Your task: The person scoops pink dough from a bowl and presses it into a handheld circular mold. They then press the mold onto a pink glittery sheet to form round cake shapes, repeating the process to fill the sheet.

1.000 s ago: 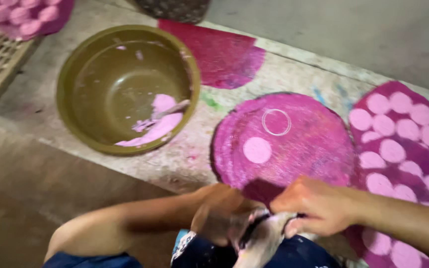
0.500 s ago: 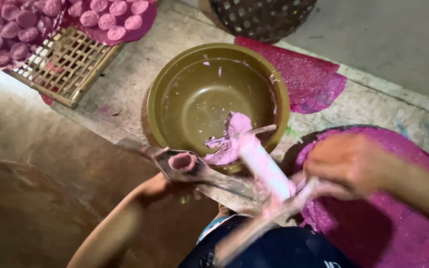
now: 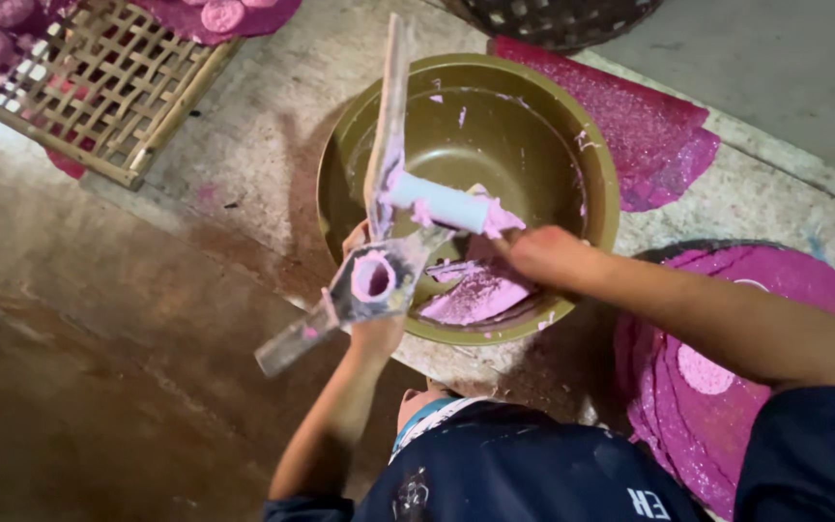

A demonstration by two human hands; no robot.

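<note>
My left hand (image 3: 367, 311) grips a flat metal mould (image 3: 371, 280) with a round hole full of pink paste; one long arm of it stands up over the bowl. A short white cylinder (image 3: 437, 203) smeared with pink paste juts from the mould towards the right. My right hand (image 3: 545, 257) reaches into the olive-green bowl (image 3: 591, 145), with its fingers at the pink paste (image 3: 475, 295) on the bowl's bottom; whether it holds anything is hidden.
A bamboo lattice tray (image 3: 113, 82) lies at upper left beside pink discs (image 3: 224, 14) on magenta cloth. A magenta sheet (image 3: 649, 126) lies right of the bowl, stacked magenta mats (image 3: 698, 387) with a pale disc at lower right, and a dark basket (image 3: 553, 19) at the top.
The view swung from the magenta mats to the bowl. Both hands came up from my lap; the left raised the mould over the bowl and the right reached down into the paste.
</note>
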